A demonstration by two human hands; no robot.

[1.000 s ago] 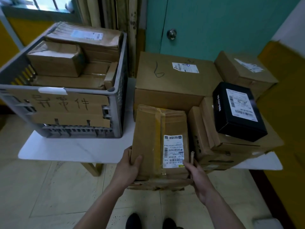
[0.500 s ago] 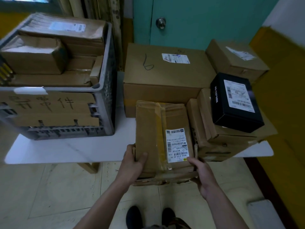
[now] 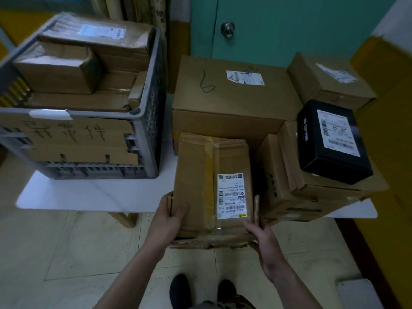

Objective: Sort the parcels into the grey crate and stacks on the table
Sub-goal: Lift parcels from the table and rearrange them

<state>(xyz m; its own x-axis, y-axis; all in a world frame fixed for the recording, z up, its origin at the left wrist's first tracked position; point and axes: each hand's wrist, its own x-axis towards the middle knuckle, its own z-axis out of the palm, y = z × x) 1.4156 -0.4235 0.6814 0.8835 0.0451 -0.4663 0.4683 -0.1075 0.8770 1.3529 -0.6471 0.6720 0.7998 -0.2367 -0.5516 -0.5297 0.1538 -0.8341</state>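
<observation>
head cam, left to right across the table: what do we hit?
grey crate → taped parcel, gripped by left hand and right hand → black box. Skipped: big box marked 6, which overlaps the parcel.

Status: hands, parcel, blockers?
Left hand, right hand grip taped parcel at near end. Grey crate packed near its rim. Black box on stack close at right.
</observation>
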